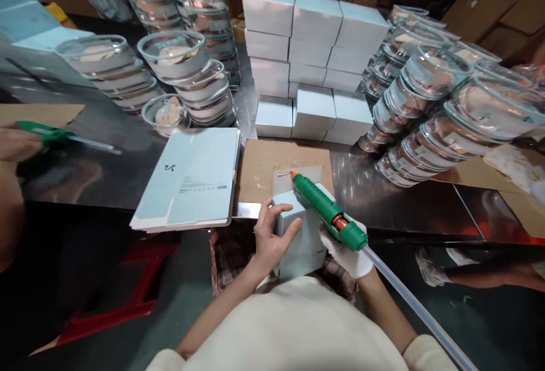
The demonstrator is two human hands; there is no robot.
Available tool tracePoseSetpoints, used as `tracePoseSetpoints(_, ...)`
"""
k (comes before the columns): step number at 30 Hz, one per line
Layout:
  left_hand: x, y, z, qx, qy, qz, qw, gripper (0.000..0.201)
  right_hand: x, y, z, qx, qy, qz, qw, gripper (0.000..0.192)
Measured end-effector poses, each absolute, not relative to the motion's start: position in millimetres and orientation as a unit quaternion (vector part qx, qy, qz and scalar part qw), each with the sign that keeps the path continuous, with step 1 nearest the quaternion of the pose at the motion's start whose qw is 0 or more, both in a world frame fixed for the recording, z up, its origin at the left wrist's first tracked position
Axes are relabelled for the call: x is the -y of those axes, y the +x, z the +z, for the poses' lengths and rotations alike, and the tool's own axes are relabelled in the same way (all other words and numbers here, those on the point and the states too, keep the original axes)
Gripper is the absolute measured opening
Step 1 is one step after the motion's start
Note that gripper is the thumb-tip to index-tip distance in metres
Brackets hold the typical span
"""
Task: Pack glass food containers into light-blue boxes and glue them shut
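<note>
My right hand, in a white glove, is closed around a green hot glue gun with a long clear glue stick out of its back. The gun's orange tip touches or hovers just over the opened flap of a pale blue carton; which of the two I cannot tell. A thin shiny line runs along the flap beside the tip. My bare left hand grips the carton's left side and top edge, thumb and fingers bent around it. Under the flap lies a brown cardboard sheet with glue specks.
Flat unfolded cartons are piled left of the cardboard. Closed white boxes stand stacked ahead. Clear round tubs rise in stacks at left and right. At far left another person's hand holds a green glue gun.
</note>
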State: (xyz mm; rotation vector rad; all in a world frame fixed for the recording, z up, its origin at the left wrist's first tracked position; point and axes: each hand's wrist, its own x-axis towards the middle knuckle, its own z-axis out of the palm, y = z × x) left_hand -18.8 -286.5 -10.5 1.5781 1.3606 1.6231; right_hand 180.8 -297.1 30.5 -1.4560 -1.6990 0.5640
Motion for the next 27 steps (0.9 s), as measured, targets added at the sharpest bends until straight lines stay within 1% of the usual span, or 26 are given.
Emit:
tracePoseSetpoints(2, 287.1, -22.1, -12.0, -0.501, 0.576, 0.596, 0.25, 0.022, 297.5, 191.6, 30.3, 0.655, -0.593, 0.215, 0.416, 0.022)
tracePoseSetpoints(4, 287.7, -26.5, -14.6, -0.505, 0.57, 0.597, 0.252, 0.023, 295.3, 203.8, 28.6, 0.608, -0.616, 0.243, 0.439, 0.025)
tracePoseSetpoints(6, 288.0, -31.8, -18.1, -0.509, 0.56, 0.598, 0.264, 0.024, 287.7, 214.7, 25.6, 0.522, -0.648, 0.311, 0.461, 0.03)
tracePoseSetpoints(8, 288.1, -36.7, -21.9, -0.508, 0.553, 0.599, 0.277, 0.025, 273.2, 221.8, 21.2, 0.442, -0.667, 0.381, 0.463, 0.036)
tracePoseSetpoints(10, 287.9, -40.1, -25.1, -0.493, 0.563, 0.598, 0.287, 0.025, 253.8, 225.3, 15.6, 0.405, -0.669, 0.436, 0.445, 0.044)
tracePoseSetpoints(13, 287.1, -42.2, -27.9, -0.456, 0.585, 0.601, 0.296, 0.026, 225.7, 231.6, 8.8, 0.377, -0.697, 0.477, 0.381, 0.051)
tracePoseSetpoints(15, 286.5, -42.5, -29.4, -0.444, 0.583, 0.604, 0.314, 0.028, 215.0, 240.9, 10.1, 0.363, -0.724, 0.479, 0.338, 0.049)
tracePoseSetpoints(17, 285.7, -42.2, -31.2, -0.444, 0.571, 0.604, 0.335, 0.03, 212.8, 251.7, 17.9, 0.364, -0.747, 0.458, 0.315, 0.043)
tracePoseSetpoints(19, 285.0, -41.1, -33.3, -0.448, 0.561, 0.6, 0.353, 0.032, 216.7, 256.6, 29.9, 0.395, -0.778, 0.379, 0.309, 0.036)
tracePoseSetpoints(20, 284.9, -40.1, -34.2, -0.448, 0.56, 0.595, 0.363, 0.032, 219.7, 254.7, 35.9, 0.422, -0.779, 0.336, 0.319, 0.033)
tracePoseSetpoints(21, 285.1, -38.8, -34.9, -0.444, 0.563, 0.589, 0.373, 0.032, 222.8, 249.5, 40.9, 0.453, -0.765, 0.311, 0.336, 0.033)
tracePoseSetpoints(22, 285.6, -37.4, -35.4, -0.439, 0.568, 0.582, 0.381, 0.032, 225.5, 241.5, 44.3, 0.485, -0.735, 0.315, 0.355, 0.039)
tracePoseSetpoints(23, 286.5, -35.8, -35.7, -0.432, 0.574, 0.579, 0.387, 0.032, 227.7, 231.6, 45.8, 0.511, -0.692, 0.352, 0.37, 0.048)
tracePoseSetpoints(25, 288.9, -32.7, -36.1, -0.422, 0.578, 0.577, 0.393, 0.034, 231.0, 211.0, 43.6, 0.518, -0.601, 0.478, 0.378, 0.063)
tracePoseSetpoints(27, 291.0, -30.3, -36.8, -0.425, 0.563, 0.583, 0.403, 0.038, 234.2, 197.2, 37.5, 0.49, -0.558, 0.547, 0.387, 0.067)
